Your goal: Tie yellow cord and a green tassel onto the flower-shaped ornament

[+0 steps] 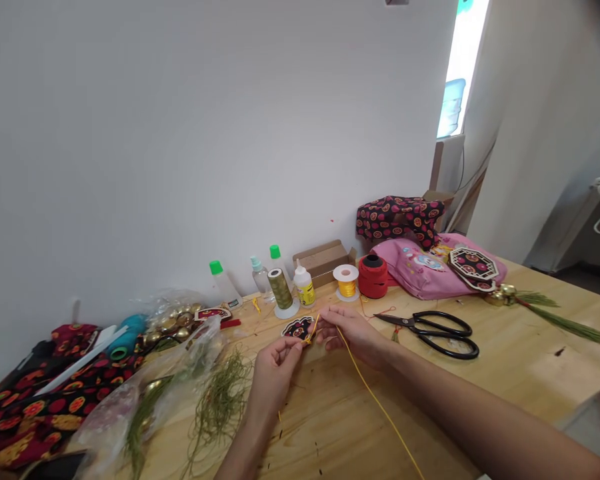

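Note:
A thin yellow cord (375,397) runs from the table's near side up to my right hand (349,328), whose fingers are pinched on it. My left hand (276,363) pinches a knotted part of the yellow cord between thumb and fingertip. Both hands are close together, with a short stretch of cord between them. Just behind the fingertips lies a dark, scalloped ornament (297,328) with a pale edge; whether the cord is tied to it I cannot tell. Black-handled scissors (425,328) lie right of my right hand, blades pointing toward it.
Behind the hands stand an olive thread spool (280,291), a glue bottle (304,287), a yellow cord spool (347,287) and a red thread cone (373,277). Green threads (221,393) lie left. A pink bag (415,270) bears an octagonal ornament (474,265). Patterned cloth (75,400) is far left.

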`<control>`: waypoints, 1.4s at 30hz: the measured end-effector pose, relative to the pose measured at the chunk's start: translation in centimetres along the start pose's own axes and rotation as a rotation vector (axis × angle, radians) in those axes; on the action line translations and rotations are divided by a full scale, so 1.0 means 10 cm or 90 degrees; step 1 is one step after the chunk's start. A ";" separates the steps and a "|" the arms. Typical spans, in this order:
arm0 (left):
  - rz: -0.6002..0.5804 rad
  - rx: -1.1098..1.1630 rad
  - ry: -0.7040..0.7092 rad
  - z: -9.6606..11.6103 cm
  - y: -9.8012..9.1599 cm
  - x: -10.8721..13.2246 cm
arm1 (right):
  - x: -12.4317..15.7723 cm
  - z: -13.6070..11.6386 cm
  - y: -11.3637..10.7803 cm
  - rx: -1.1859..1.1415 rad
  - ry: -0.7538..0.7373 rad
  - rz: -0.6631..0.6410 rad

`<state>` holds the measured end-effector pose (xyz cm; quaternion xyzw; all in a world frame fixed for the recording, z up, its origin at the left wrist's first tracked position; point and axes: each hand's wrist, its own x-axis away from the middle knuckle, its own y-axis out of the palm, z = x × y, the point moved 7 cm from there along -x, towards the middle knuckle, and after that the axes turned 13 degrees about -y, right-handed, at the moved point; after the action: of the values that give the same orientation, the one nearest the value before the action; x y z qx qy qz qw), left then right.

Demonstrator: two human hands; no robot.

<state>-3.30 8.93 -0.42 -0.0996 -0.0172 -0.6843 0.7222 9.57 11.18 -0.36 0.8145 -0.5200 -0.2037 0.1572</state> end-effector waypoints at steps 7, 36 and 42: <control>-0.008 0.036 -0.008 -0.01 0.01 -0.02 | -0.01 0.06 0.01 -0.058 0.000 -0.010; -0.081 -0.100 0.027 0.00 0.15 0.01 | -0.04 -0.03 0.01 -0.141 -0.079 0.039; -0.098 -0.064 -0.005 -0.06 0.17 0.00 | -0.04 0.01 -0.06 -0.178 -0.053 0.106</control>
<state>-1.73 8.92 -1.23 -0.1366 0.0068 -0.7373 0.6616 9.89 11.82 -0.66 0.7295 -0.5584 -0.2942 0.2636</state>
